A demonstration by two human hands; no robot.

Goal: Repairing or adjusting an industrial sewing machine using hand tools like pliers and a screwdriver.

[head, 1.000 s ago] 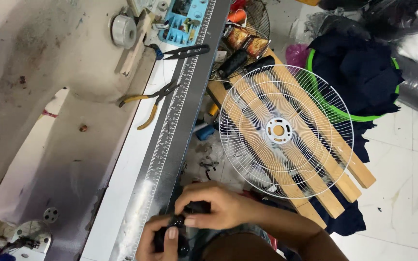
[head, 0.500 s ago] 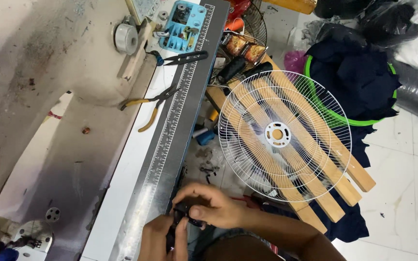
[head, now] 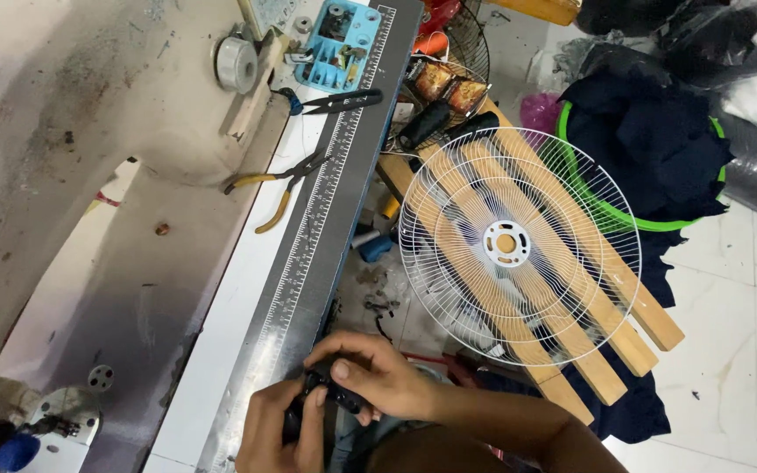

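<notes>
My left hand [head: 282,429] and right hand [head: 374,378] both curl tight around a small black part [head: 330,392], held at the ruler's [head: 326,206] near end, beside the fan guard [head: 519,245].

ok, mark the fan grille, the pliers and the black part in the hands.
fan grille [head: 505,243], head view, on its white centre hub.
pliers [head: 275,186], head view, on the yellow handles.
black part [head: 341,396], head view, on the bit showing under the right hand [head: 370,377].
</notes>
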